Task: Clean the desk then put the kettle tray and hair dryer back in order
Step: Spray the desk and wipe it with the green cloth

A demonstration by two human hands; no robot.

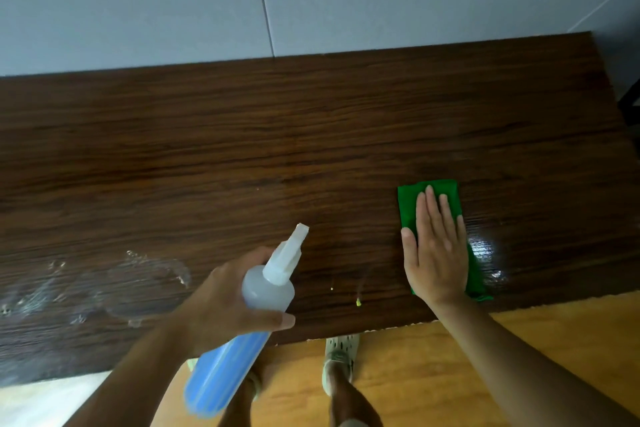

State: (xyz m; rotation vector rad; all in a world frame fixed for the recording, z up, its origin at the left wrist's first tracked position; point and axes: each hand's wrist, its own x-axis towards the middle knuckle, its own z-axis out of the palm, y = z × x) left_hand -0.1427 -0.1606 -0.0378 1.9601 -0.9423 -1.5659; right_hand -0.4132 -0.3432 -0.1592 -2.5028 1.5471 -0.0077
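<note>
Wiping step of desk [277, 132] cleaning in hand, with right grip [434, 246] flat, fingers straight, pressing green cloth [407, 208] near front edge, left grip [221, 302] curled round spray bottle [270, 288]; next likely wiping left across wet streaks [149, 270]; kettle tray, hair dryer unseen.

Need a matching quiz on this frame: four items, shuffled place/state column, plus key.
Column A
1. spray bottle
2. green cloth
3. wet smear
4. yellow speck

Column B
a. pressed flat under the right hand
b. near the desk's front edge, between the hands
c. gripped by the left hand
d. spread over the desk's left part

Pairs: 1-c, 2-a, 3-d, 4-b
</note>
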